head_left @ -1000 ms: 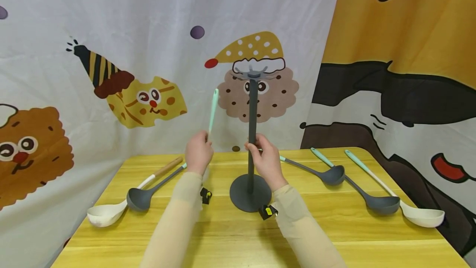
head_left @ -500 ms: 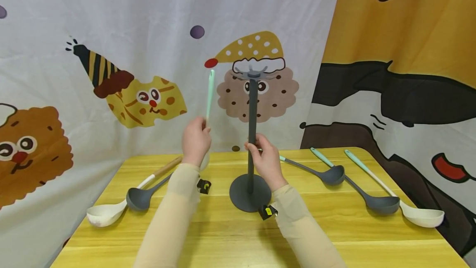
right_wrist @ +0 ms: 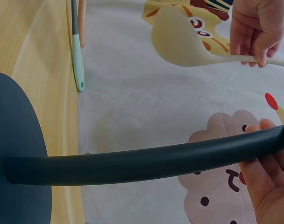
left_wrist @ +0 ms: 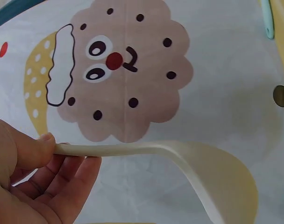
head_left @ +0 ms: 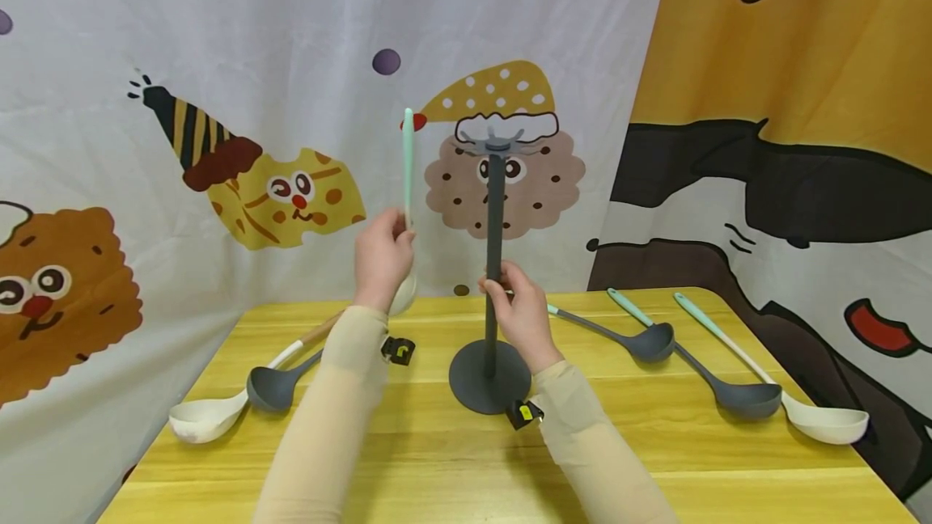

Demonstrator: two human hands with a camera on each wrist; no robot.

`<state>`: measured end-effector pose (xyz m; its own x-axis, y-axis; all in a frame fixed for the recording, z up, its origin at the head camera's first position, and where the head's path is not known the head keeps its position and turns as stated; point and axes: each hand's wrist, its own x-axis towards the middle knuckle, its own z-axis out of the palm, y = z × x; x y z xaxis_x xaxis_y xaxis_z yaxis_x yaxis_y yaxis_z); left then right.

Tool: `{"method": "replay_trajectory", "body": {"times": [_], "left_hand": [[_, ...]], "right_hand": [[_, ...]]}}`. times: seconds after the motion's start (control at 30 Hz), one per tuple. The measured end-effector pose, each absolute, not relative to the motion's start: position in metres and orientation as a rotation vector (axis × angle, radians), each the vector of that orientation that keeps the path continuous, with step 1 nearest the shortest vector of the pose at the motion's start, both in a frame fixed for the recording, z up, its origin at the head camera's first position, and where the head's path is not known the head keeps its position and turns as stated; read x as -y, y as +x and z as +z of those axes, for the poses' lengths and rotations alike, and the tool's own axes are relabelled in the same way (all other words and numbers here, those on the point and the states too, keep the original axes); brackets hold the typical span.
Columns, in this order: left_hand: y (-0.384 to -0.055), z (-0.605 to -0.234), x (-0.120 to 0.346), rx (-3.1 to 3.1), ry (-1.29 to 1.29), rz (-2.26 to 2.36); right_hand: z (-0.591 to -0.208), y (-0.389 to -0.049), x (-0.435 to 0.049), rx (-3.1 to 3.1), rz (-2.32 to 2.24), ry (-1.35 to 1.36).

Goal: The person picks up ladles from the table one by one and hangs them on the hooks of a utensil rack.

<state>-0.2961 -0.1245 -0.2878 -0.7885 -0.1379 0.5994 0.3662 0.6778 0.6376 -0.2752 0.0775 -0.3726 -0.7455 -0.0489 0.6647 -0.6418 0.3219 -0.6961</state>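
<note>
My left hand (head_left: 382,257) pinches the shaft of a white ladle with a mint-green handle (head_left: 408,156), thumb against fingers. The ladle stands nearly upright in the air, handle up. Its white bowl (right_wrist: 177,39) hangs below the hand, left of a dark grey utensil stand (head_left: 495,221). Around the stand's pole curl the thumb and fingers of my right hand (head_left: 526,314). The stand's round base (head_left: 473,390) rests on the table, and hooks (head_left: 497,144) spread from its top. In the left wrist view the ladle's bowl (left_wrist: 221,177) points away from the fingers.
On the wooden table (head_left: 451,467), a white ladle with a wooden handle (head_left: 207,420) and a grey ladle (head_left: 271,390) lie at left. Two grey ladles (head_left: 648,344) (head_left: 750,400) and a white ladle (head_left: 830,424) lie at right. A patterned cloth (head_left: 306,39) hangs behind.
My left hand has lifted the white ladle higher and turned its handle closer to vertical, drifting slightly left. The right hand and the stand have stayed in place.
</note>
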Motion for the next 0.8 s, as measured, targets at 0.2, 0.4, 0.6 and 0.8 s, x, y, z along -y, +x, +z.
{"method": "replay_trajectory", "body": {"times": [0.2, 0.4, 0.6, 0.8], "left_hand": [[-0.295, -0.279, 0.123, 2.268, -0.174, -1.129], [-0.296, -0.275, 0.120, 2.273, -0.180, -1.175], [-0.297, -0.275, 0.113, 2.293, -0.198, -1.163], [-0.300, -0.280, 0.105, 2.296, -0.240, -1.193]], "right_hand": [[-0.372, -0.274, -0.078, 2.050, 1.443, 0.609], [-0.372, -0.275, -0.077, 2.051, 1.435, 0.608], [-0.372, -0.275, -0.077, 2.058, 1.448, 0.595], [-0.372, -0.275, -0.077, 2.060, 1.448, 0.592]]}}
